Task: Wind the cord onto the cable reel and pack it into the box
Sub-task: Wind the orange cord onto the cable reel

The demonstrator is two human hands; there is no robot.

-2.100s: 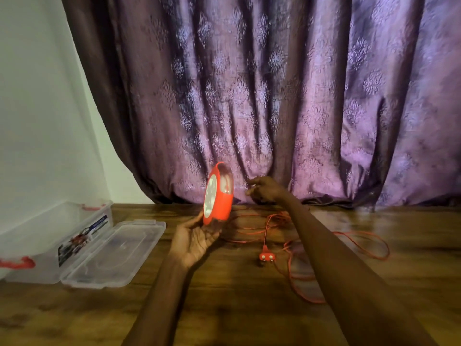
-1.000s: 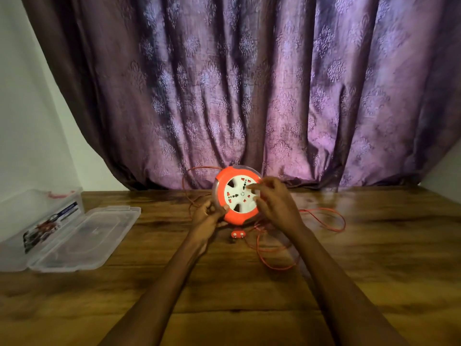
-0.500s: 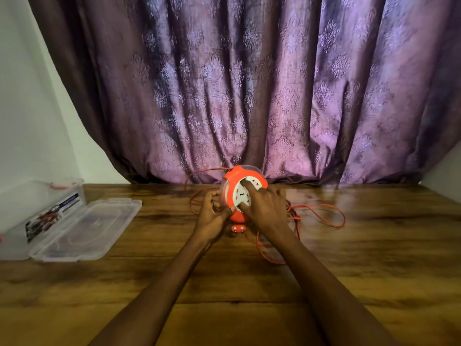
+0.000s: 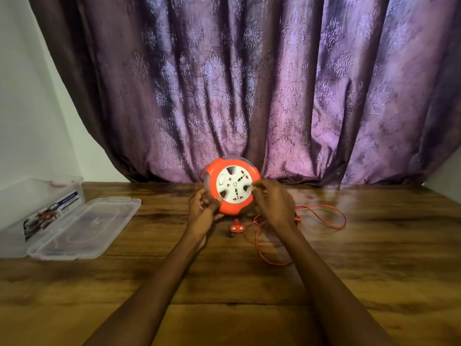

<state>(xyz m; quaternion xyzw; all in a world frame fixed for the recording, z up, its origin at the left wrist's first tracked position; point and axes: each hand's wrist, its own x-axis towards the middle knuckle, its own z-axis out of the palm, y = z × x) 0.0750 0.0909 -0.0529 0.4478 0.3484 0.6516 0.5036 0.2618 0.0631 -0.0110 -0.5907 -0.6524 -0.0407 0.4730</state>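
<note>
Both hands grasp upright cable reel (image 4: 233,187): left hand (image 4: 200,216) lower-left rim, right hand (image 4: 274,203) right edge.

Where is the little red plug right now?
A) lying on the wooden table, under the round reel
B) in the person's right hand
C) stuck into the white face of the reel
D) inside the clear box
A: the plug lies on the table just below the reel, which both hands hold up; the box sits apart at the left.
</note>
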